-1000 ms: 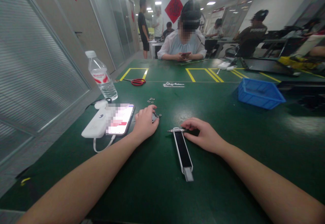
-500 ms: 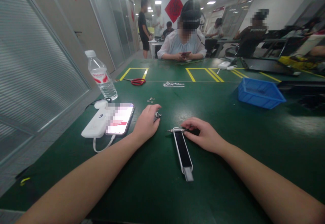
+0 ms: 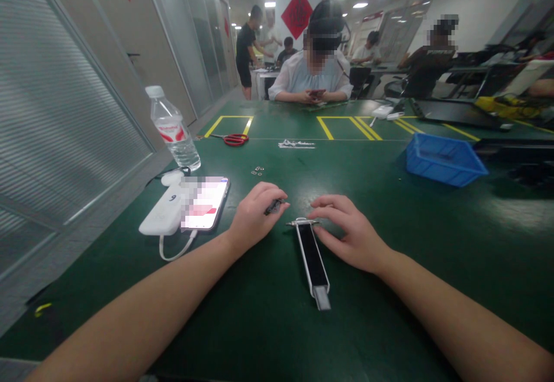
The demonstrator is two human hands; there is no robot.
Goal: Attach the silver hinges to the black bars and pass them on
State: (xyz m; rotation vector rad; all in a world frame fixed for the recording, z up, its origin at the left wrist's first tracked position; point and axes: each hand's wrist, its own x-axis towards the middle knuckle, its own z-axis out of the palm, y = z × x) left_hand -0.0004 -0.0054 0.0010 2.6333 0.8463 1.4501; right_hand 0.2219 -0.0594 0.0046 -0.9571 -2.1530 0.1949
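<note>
My left hand (image 3: 258,212) is closed round a small dark metallic object (image 3: 274,206), whose exact shape I cannot make out. A long white-framed device with a dark face (image 3: 312,255) lies on the green table, a grey tab at its near end. Across its far end sits a thin silver pointed rod (image 3: 303,222). My right hand (image 3: 346,229) rests just right of that end, fingers apart, with fingertips close to the rod. Several small metal rings (image 3: 258,170) lie beyond my left hand.
At left are a water bottle (image 3: 175,131), a white power bank (image 3: 162,212) and a lit phone (image 3: 208,203). Red-handled scissors (image 3: 236,139) and small white pieces (image 3: 296,144) lie farther back. A blue bin (image 3: 445,163) stands right. A person (image 3: 314,76) sits opposite.
My left hand has moved right, toward the rod, with the small dark object. The fingers of my right hand have spread apart beside the rod. The standing person in the background leans forward.
</note>
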